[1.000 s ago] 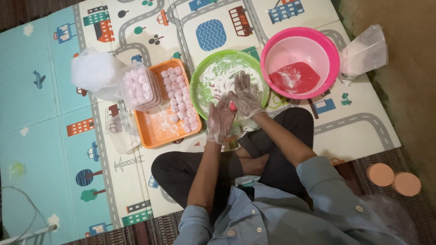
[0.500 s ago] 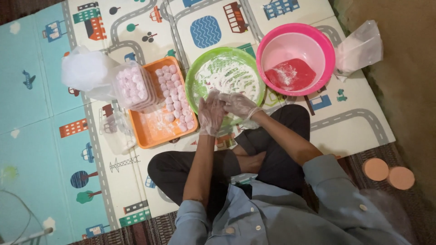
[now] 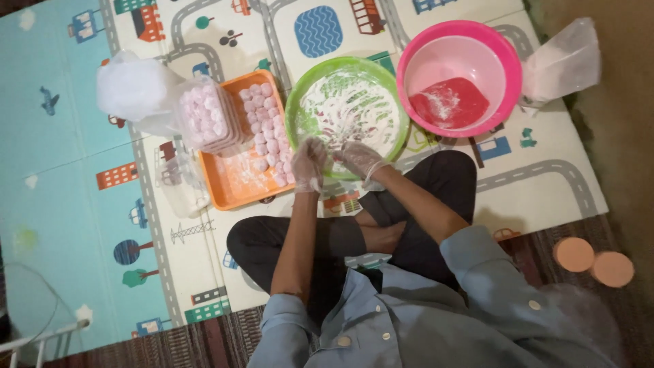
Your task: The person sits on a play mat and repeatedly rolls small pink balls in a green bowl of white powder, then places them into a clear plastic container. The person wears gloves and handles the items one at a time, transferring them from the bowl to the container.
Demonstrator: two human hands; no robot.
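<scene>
Both gloved hands, left hand (image 3: 308, 163) and right hand (image 3: 359, 158), cupped close over the green bowl (image 3: 349, 116) rim (contents unclear): keep rolling above the flour.

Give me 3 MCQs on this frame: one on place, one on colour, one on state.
1. Where do both gloved hands meet?
A. over the pink bowl
B. at the near rim of the green bowl
C. on the lids

2. What colour is the tray holding the pale pink balls?
A. orange
B. blue
C. black

3. What state is the green bowl in?
A. clean
B. full of water
C. dusted with white flour

Key: B, the left hand and right hand sit at the green bowl edge. A, the tray is orange, with balls in rows. C, white powder streaks its inside.
</scene>
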